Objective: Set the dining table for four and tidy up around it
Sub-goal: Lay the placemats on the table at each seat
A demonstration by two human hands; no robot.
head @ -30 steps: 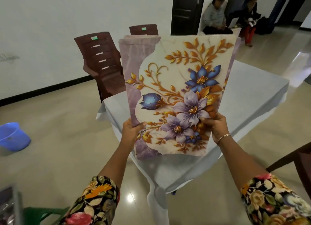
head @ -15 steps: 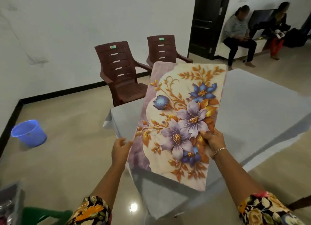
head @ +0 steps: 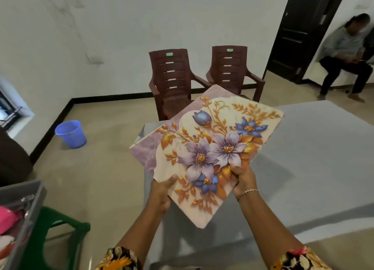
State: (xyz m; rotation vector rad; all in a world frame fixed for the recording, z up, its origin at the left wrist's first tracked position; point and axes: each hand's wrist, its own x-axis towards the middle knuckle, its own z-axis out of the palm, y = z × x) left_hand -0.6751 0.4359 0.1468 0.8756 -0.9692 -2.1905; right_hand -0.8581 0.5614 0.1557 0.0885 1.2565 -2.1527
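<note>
Two hands hold the mats [head: 212, 148] above the table's [head: 315, 160] left corner. The left hand [head: 162, 193] grips their lower edge, thumb on top, and the right hand [head: 243, 180] pinches the bottom right. Half a second ago the left hand hung free and the mats stood steeper; now they lie tilted and fanned. Green stickers [head: 169, 54] on both chairs [head: 174, 81] are too small to read.

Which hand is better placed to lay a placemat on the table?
Probably the right hand: it grips the placemats over the table, while the left hand holds them near its edge.
</note>
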